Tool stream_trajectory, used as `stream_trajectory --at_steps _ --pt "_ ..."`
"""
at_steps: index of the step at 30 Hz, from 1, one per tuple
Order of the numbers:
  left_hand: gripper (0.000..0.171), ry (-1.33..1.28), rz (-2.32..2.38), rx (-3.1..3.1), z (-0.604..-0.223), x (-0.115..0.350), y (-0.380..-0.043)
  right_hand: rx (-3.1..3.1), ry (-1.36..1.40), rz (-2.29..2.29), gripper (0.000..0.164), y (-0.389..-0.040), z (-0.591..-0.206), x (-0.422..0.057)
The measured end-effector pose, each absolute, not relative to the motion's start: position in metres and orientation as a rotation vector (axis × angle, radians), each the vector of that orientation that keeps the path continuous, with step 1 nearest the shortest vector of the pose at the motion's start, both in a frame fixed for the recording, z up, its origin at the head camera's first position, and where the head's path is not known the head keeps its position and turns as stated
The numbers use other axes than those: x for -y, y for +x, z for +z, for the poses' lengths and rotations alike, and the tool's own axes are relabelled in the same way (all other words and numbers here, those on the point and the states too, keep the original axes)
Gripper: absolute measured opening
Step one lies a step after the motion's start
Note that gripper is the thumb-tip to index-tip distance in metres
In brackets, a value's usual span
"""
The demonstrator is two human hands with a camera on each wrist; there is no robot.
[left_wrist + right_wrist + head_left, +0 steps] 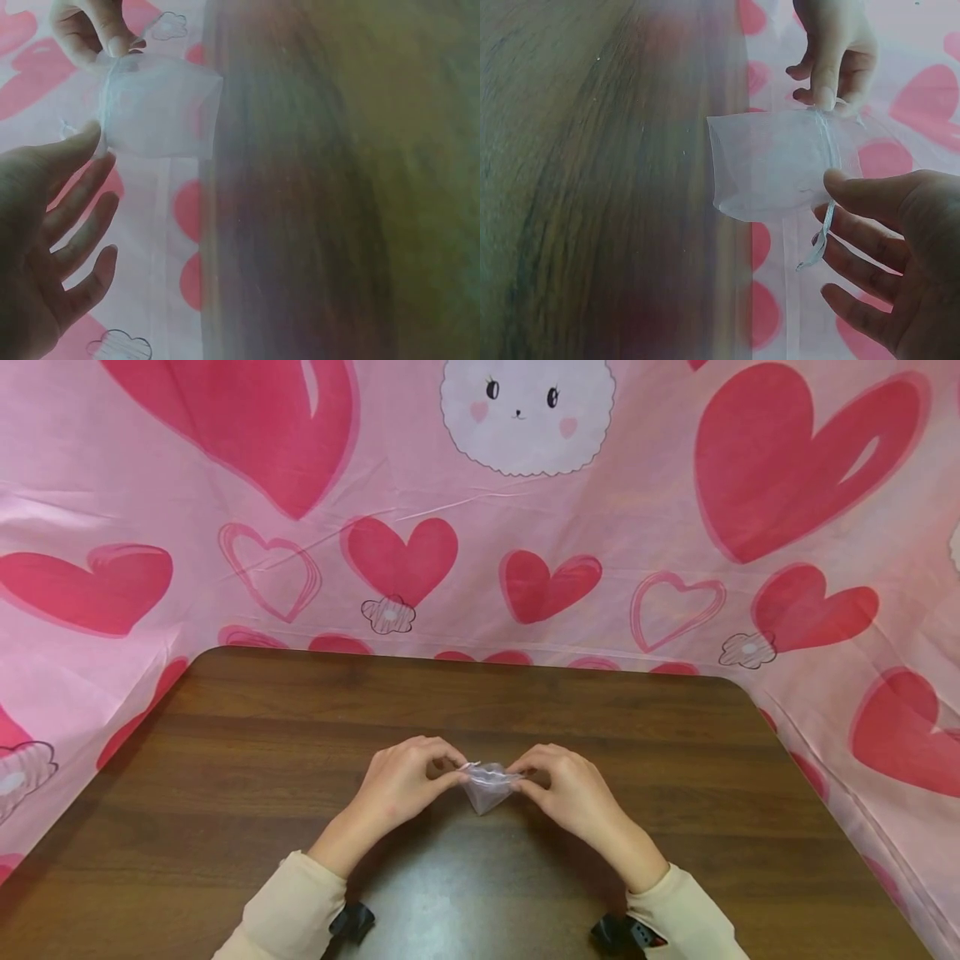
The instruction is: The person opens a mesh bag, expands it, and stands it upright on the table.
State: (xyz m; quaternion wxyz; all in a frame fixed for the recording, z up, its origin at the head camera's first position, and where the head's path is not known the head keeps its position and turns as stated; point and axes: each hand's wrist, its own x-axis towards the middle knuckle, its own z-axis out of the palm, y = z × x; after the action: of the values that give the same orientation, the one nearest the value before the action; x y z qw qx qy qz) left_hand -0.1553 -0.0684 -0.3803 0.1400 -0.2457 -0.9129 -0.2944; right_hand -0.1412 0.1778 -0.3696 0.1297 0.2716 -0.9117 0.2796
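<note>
A small sheer white drawstring pouch (487, 789) hangs between my two hands above the table. My left hand (408, 781) pinches one side of its gathered neck between thumb and forefinger. On the opposite side, my right hand (567, 789) pinches the neck the same way. In the right wrist view the pale ribbon drawstring (826, 232) dangles below the right thumb, and the see-through pouch (769, 161) shows nothing distinct inside. The left wrist view has the pouch (165, 109) spread flat, with the other fingers of the left hand (56, 225) loosely extended.
The brown wooden table (262, 760) lies beneath both hands. A pink cloth with red hearts (551, 585) hangs behind it and along its sides. Black wrist devices (352, 922) show by the cream sleeves (288, 906).
</note>
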Motion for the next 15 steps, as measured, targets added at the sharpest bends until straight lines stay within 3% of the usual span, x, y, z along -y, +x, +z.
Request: stream_trajectory --at_steps 15 --pt "0.019 -0.680 -0.846 2.709 -0.3799 0.0775 -0.1570 2.678 0.789 0.780 0.017 -0.1418 -0.3685 -0.1727"
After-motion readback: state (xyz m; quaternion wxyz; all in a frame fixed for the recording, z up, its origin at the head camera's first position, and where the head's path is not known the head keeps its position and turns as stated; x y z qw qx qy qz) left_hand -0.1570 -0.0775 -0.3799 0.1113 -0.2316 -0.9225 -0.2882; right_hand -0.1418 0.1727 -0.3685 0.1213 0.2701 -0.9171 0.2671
